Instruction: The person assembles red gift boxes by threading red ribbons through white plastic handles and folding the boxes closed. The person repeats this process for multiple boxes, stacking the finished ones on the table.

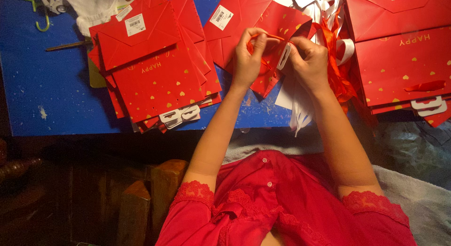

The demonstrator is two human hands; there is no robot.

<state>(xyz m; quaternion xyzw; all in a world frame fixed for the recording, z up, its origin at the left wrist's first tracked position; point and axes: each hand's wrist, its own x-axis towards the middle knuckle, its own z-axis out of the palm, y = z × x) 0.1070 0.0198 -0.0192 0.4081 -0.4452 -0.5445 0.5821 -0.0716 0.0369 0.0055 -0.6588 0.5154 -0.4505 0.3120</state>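
Both hands meet over a folded red gift bag [263, 25] lying on the blue table [47, 81], near its front edge and just ahead of the person's chest. The left hand [247, 58] rests on the bag with its fingers curled, pinching a thin red ribbon [268, 36] that arcs across to the other hand. The right hand [307, 60] sits just beside it, fingers closed on the ribbon's other end and on a white plastic hanger tab [284, 56] that stands between the two hands. The bag spreads out under and beyond both hands, towards the table's far side. To the left lies a stack of bags [159, 72], well apart from the hands; to the right lies another stack [404, 63], with a bunch of ribbons [336, 63] touching the right wrist.
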